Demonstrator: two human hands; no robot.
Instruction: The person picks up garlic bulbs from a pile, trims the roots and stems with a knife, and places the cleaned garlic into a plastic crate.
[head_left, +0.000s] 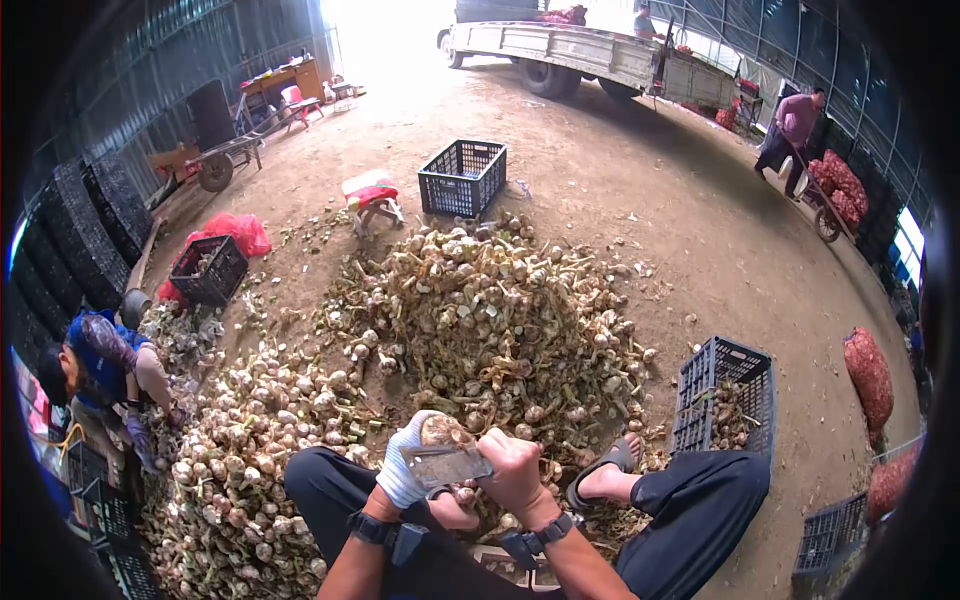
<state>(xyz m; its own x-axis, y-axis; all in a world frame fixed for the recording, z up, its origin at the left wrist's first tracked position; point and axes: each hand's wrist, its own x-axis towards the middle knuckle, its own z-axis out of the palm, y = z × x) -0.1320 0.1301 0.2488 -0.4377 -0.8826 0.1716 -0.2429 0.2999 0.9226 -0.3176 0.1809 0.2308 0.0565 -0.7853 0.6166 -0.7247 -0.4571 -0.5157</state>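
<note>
Against right fingers [513,454], metal blade [446,465]

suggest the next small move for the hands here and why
Perhaps ease the blade against the brownish piece: the right hand grips the blade, and the gloved left hand holds the piece, which appears right beside it.

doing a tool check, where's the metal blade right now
In the head view, the metal blade is low and slightly left of centre, between the gloved left hand and the right hand, below the central garlic heap.
</note>
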